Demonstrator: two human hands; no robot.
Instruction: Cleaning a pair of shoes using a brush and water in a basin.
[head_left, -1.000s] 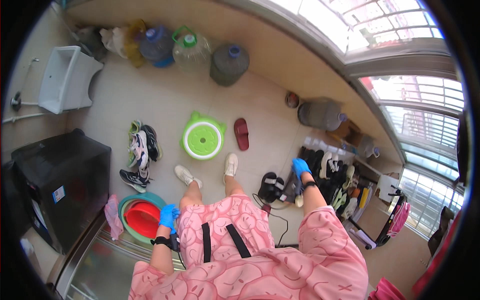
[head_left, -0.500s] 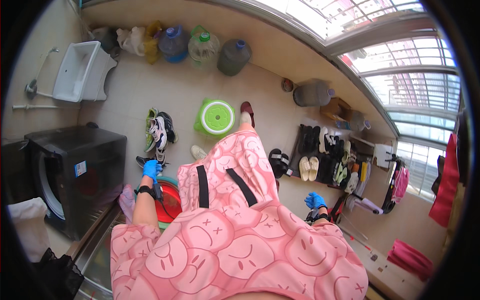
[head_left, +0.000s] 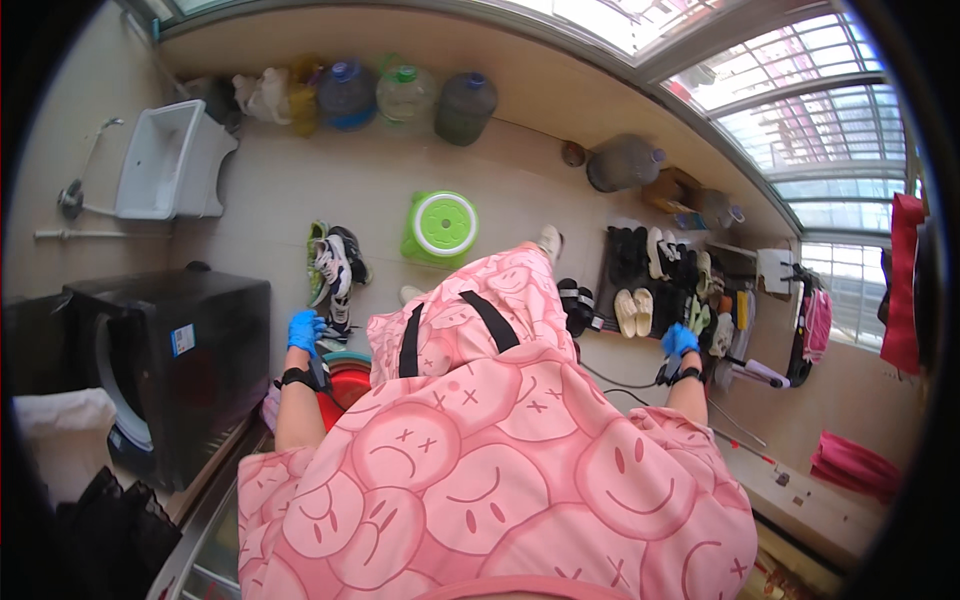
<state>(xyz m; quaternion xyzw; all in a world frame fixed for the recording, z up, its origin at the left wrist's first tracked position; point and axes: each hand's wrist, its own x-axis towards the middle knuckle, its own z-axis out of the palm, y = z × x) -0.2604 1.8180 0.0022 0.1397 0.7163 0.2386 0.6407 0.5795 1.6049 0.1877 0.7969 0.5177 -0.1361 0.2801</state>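
My blue-gloved left hand (head_left: 306, 330) is at the end of a forearm stretched forward at my side, appearing just beside the clustered sneakers (head_left: 338, 262) and near two basins, one red basin (head_left: 350, 385) and one teal basin (head_left: 345, 356). My blue-gloved right hand (head_left: 679, 341) is out to the other side, palm hidden, near two cream shoes (head_left: 633, 312) and two black slides (head_left: 570, 305); on either hand I cannot tell whether the fingers are apart or together. Farther out are one green stool (head_left: 443, 224), three water jugs (head_left: 466, 108) along the wall and one white sink (head_left: 160, 158).
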